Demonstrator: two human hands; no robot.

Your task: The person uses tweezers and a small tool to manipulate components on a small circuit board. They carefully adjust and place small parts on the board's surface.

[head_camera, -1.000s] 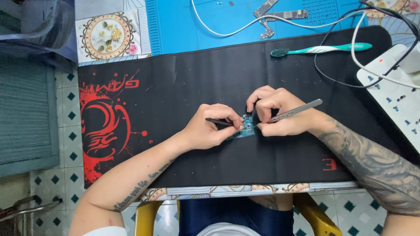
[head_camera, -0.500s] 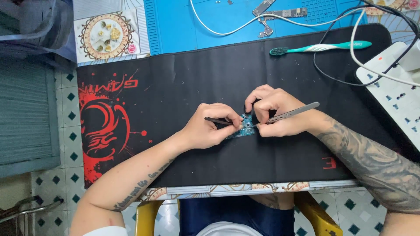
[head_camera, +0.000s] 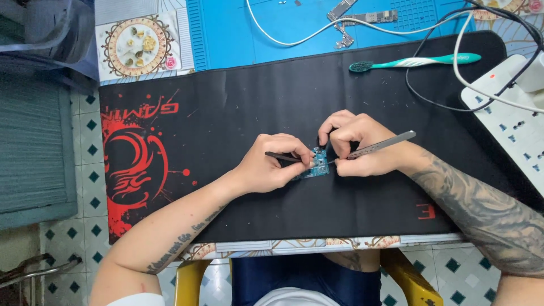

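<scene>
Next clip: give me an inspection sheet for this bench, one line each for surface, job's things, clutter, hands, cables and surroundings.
Surface: black desk mat with a red design, blue work mat behind it.
Job's things: small blue circuit board lying on the black mat; silver tweezers; dark tool.
Clutter: teal toothbrush, small metal parts on the blue mat, patterned coaster.
Hands: left hand closes its grip on the dark tool; right hand on the tweezers, tips at the board.
Cables: white cable, black cable, both running to a white power strip.
Surroundings: tiled floor, yellow chair.
</scene>
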